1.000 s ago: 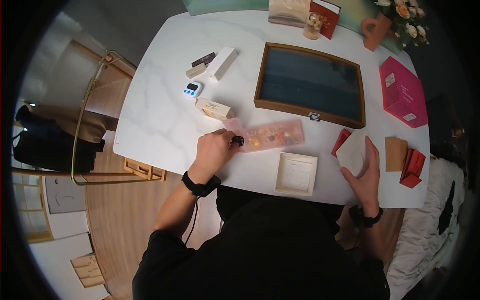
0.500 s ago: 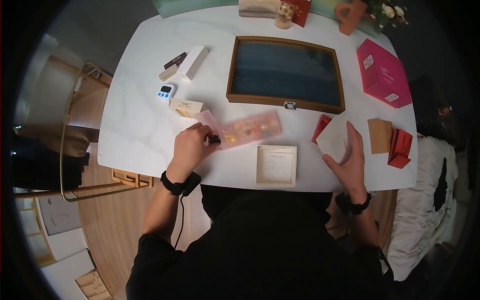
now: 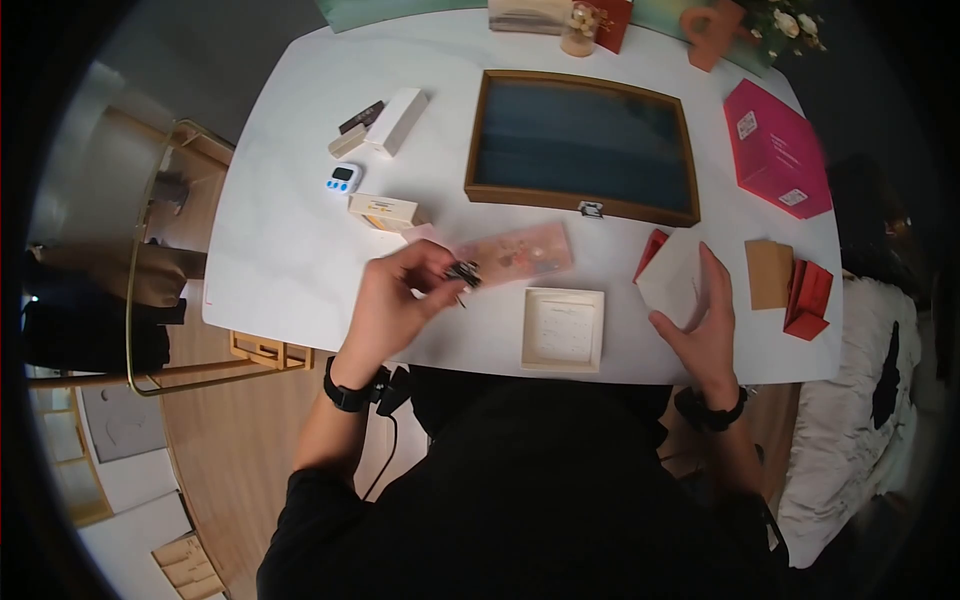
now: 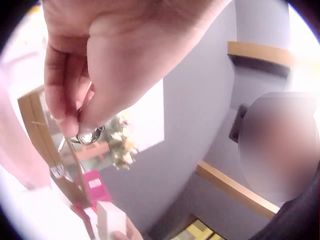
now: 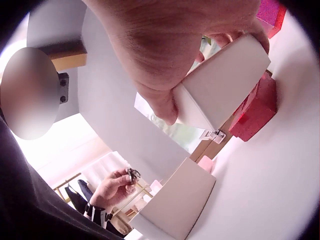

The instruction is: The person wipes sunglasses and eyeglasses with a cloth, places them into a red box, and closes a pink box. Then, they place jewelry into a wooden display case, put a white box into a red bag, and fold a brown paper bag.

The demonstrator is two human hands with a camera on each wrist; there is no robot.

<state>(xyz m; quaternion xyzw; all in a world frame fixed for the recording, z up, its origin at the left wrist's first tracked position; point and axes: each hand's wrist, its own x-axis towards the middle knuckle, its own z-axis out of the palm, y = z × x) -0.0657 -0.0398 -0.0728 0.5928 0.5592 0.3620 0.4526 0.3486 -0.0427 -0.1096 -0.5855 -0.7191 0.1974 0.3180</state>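
Note:
My left hand (image 3: 395,305) pinches a small dark, silvery piece of jewellery (image 3: 465,273) between thumb and fingers; its exact kind is too small to make out. In the left wrist view, shiny metal (image 4: 90,136) shows below the fingertips. Behind that hand lies a pink translucent case (image 3: 530,250) with several small colourful trinkets, its left end partly hidden. Toward the right, my right hand (image 3: 712,330) grips a white box lid (image 5: 227,80), held tilted with the thumb on one side. Between the hands sits an open white box (image 3: 598,335), a pale card with small marks inside.
A brown wooden glass-topped case (image 3: 585,150) occupies the table's middle. Red boxes (image 5: 257,107) lie by the lid, with a brown packet (image 3: 768,275) farther right. A magenta box (image 3: 778,150) stands behind them. At left are a timer (image 3: 343,178) and small cartons (image 3: 385,212).
My left hand has lifted the jewellery up from the pink case's left end and carried it a little rightward. The right hand keeps its grip on the lid. The head view has shifted.

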